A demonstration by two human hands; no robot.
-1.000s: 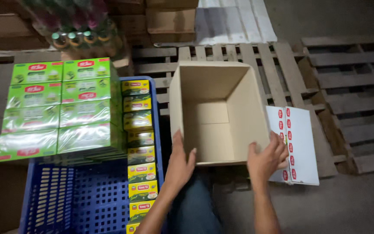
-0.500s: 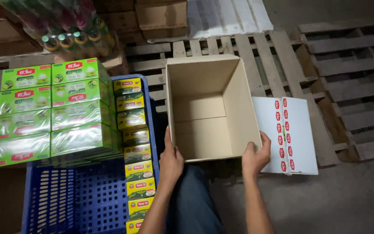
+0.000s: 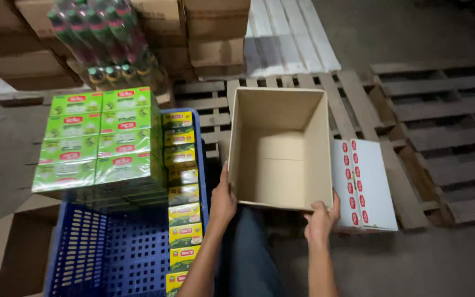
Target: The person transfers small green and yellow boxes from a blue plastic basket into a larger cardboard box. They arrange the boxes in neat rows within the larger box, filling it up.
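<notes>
Since the earlier frame, the empty cardboard box (image 3: 279,149) is drawn nearer. It lies on the wooden pallet (image 3: 358,99) at centre and seems light, stiff. The left hand (image 3: 222,198) presses its 9 o'clock wall, the right hand (image 3: 320,219) grips its 5 o'clock corner. Green cartons (image 3: 101,133) and yellow packets (image 3: 181,181) are stacked at 9 o'clock in a blue crate (image 3: 108,250); a white flap with red labels (image 3: 363,184) lies at 3 o'clock.

Open, empty brown cardboard box (image 3: 279,151) stands upright on a wooden pallet (image 3: 358,93).
</notes>
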